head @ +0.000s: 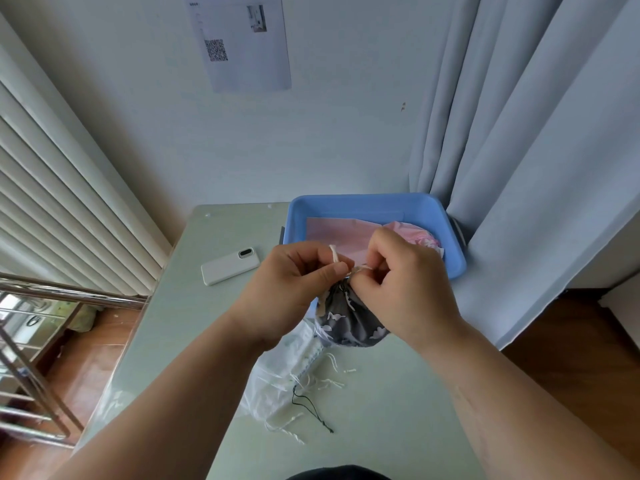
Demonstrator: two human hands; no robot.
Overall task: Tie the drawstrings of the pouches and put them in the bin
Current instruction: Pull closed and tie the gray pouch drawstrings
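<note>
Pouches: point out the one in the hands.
The grey white-printed pouch, cord pinched between the left hand and right hand; the pink pouch lies in the blue bin.

It looks like a room in a home, with one corner used as a small work spot. A white ribbed radiator (69, 188) runs along the left wall, and long pale curtains (519, 116) hang on the right. The floor (571, 358) is reddish wood. A small pale-green surface (214, 323) stands against a plain wall, where a printed sheet (242, 43) with a QR code is stuck. A metal rack (34, 358) stands beside the radiator. A white phone (230, 266) and a blue bin (363, 202) sit on the surface.
</note>
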